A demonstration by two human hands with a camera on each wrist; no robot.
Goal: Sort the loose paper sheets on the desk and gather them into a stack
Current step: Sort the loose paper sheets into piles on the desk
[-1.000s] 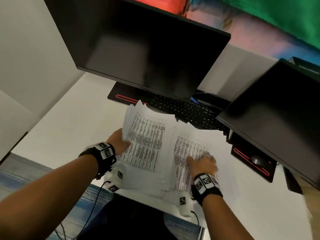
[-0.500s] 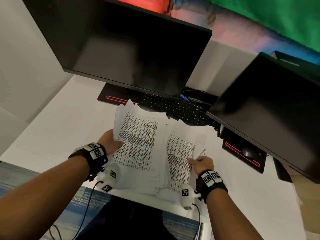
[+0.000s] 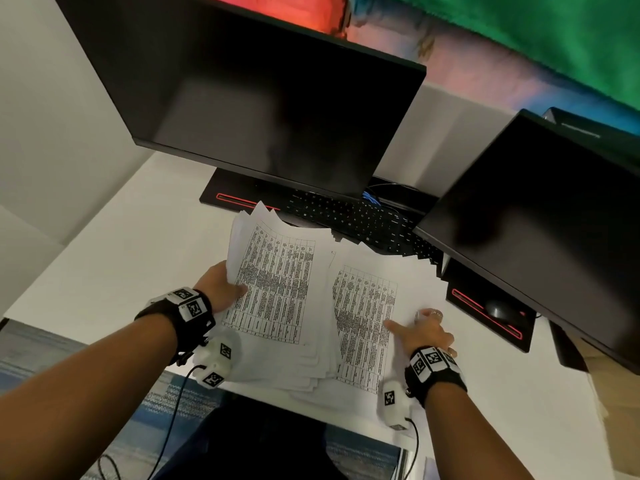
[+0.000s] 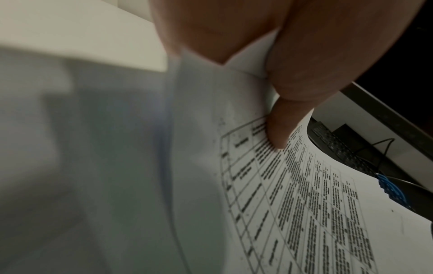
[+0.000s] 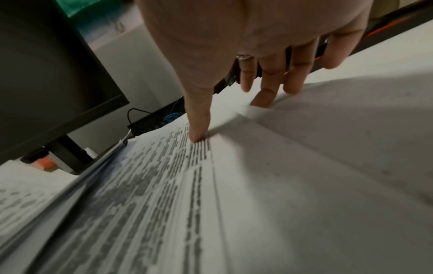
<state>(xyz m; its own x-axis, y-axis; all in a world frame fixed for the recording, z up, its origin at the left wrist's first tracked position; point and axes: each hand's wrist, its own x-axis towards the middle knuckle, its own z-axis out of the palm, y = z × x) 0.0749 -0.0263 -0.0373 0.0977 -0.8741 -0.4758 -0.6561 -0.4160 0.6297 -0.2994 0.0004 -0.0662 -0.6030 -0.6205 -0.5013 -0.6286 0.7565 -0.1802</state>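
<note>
My left hand (image 3: 221, 289) pinches a fanned bundle of thin white printed sheets (image 3: 277, 289), thumb on the table grid; the fingers beneath are hidden, and the print is too blurred to read. My right hand (image 3: 420, 330) lies spread and flat, fingertips (image 5: 262, 101) pressing the loose white sheets (image 3: 367, 323) lying on the white desk (image 3: 114, 268), their lower layers covered. Behind them, a black keyboard (image 3: 353, 216) is half hidden under two dark matte monitors (image 3: 263, 98).
</note>
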